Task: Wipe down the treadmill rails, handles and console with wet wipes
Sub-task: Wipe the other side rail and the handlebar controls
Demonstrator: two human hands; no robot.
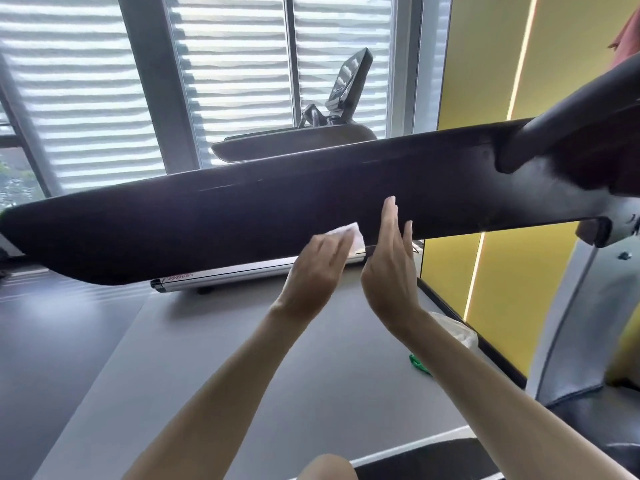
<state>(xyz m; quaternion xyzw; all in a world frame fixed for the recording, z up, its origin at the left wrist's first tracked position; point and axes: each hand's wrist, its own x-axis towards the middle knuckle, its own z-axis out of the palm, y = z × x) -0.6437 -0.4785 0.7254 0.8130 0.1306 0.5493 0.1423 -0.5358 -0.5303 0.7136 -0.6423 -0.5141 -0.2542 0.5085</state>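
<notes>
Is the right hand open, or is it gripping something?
Open: the right hand has straight fingers and holds nothing, near the dark rail.

White wipe (350, 236) against the long dark rail (207, 223) — slanted.

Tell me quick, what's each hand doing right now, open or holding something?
Left hand: open, flat fingers pressing the white wipe against the dark treadmill panel.
Right hand: open, fingers straight, holding nothing.
</notes>
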